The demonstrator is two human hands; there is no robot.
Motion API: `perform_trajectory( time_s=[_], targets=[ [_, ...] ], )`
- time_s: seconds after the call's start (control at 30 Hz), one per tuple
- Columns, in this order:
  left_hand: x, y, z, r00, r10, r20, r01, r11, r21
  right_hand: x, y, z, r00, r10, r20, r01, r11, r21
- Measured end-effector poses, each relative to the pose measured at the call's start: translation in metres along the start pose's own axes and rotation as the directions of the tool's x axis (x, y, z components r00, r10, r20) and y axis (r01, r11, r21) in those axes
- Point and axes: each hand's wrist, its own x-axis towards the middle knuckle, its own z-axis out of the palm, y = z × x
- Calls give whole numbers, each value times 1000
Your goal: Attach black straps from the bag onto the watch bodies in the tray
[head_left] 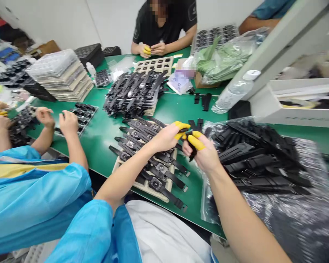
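Observation:
My left hand [171, 136], with yellow finger covers, pinches a small black piece above the table's middle. Close against it, my right hand [201, 148], also in yellow covers, is closed on a black strap [192, 152] that hangs below the fingers. Whether the two pieces are joined I cannot tell. Under my left forearm lies a beige tray [164, 195] bearing several black watches [155, 183] with straps. To the right of my hands, a clear plastic bag [208, 204] holds a heap of black straps [249, 160].
Behind the tray stands a pile of strapped watches [134, 91]. A water bottle [232, 93] leans near a white box [298, 113]. Stacked trays [63, 76] stand at the back left. A co-worker's hands [68, 122] work at left; another person [164, 29] sits opposite.

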Motion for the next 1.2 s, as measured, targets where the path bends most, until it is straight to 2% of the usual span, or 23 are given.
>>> perform_trajectory(
  time_s=[0.07, 0.2, 0.33, 0.7, 0.93, 1.2],
  targets=[
    [-5, 4, -3, 998, 54, -18, -55, 998, -19, 1, 1, 1, 1000, 4, 26, -5, 1000, 3],
    [-7, 5, -10, 996, 81, -24, -82, 996, -43, 3, 4, -3, 998, 22, 61, -22, 1000, 2],
    [-6, 5, -13, 997, 80, -6, -80, 996, -35, 4, 5, -5, 995, 49, 86, -50, 999, 4],
    [-7, 9, -9, 999, 30, -12, -30, 999, 36, 5, 1, -3, 996, 73, 50, -81, 981, 177],
    [-6, 21, -19, 999, 14, 45, -16, 999, 36, 6, -1, -4, 992, 121, 31, -125, 967, 221],
    [-6, 20, -19, 993, -25, 120, -12, 956, 292, 10, 3, -9, 977, 210, 40, -214, 957, 195]
  ],
)
